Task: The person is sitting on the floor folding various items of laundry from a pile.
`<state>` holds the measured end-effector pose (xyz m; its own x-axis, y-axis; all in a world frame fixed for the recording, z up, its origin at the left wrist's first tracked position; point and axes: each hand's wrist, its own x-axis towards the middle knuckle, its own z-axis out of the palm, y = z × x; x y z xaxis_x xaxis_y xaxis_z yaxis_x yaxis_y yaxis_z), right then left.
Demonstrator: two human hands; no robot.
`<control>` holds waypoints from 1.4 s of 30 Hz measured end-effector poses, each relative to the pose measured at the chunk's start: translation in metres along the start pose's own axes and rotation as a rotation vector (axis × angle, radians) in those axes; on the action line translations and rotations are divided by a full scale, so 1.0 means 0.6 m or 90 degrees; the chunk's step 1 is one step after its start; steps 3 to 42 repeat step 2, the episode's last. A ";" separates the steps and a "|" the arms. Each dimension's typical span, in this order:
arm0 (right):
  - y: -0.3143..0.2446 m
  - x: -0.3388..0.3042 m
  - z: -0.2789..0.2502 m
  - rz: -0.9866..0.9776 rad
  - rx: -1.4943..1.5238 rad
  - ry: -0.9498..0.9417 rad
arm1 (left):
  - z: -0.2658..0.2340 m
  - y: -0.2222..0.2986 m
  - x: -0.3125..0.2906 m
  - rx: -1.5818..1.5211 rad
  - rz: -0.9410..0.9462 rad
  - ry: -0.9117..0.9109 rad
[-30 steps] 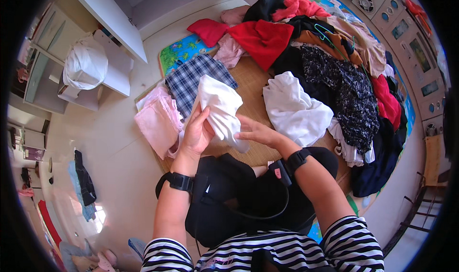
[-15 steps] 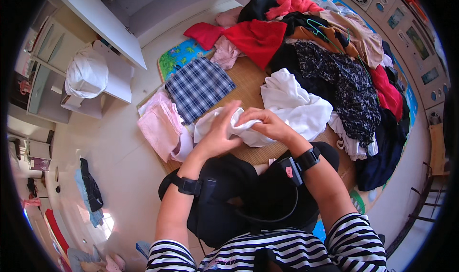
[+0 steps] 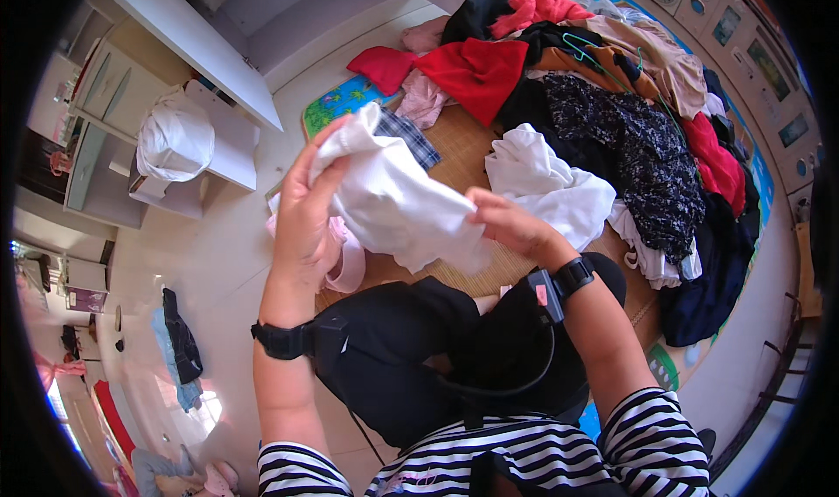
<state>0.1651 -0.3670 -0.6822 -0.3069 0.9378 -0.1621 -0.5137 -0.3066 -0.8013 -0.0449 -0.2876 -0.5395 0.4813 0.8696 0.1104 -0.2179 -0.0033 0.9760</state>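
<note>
A white garment is stretched between my two hands, raised above the straw mat. My left hand grips its upper left end, thumb against the cloth. At its right edge, my right hand pinches the fabric. Which kind of garment it is, I cannot tell. Behind it, the blue checked cloth is mostly hidden, and only part of a pink garment shows by my left wrist. A second white garment lies crumpled on the mat, just beyond my right hand.
A big heap of mixed clothes spreads over the mat's right side, with green hangers among it. To the left stand an open white cabinet door and a white bag. Dark and light-blue clothes lie on the tiled floor.
Both hands have moved apart, and the white garment has gone from bunched near the mat to lifted and spread out. My left hand has moved up and to the left.
</note>
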 end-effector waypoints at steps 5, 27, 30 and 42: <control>-0.008 0.007 -0.006 -0.076 0.146 -0.011 | -0.010 0.021 -0.007 0.009 0.067 -0.013; -0.008 0.007 -0.006 -0.076 0.146 -0.011 | -0.010 0.021 -0.007 0.009 0.067 -0.013; -0.008 0.007 -0.006 -0.076 0.146 -0.011 | -0.010 0.021 -0.007 0.009 0.067 -0.013; -0.008 0.007 -0.006 -0.076 0.146 -0.011 | -0.010 0.021 -0.007 0.009 0.067 -0.013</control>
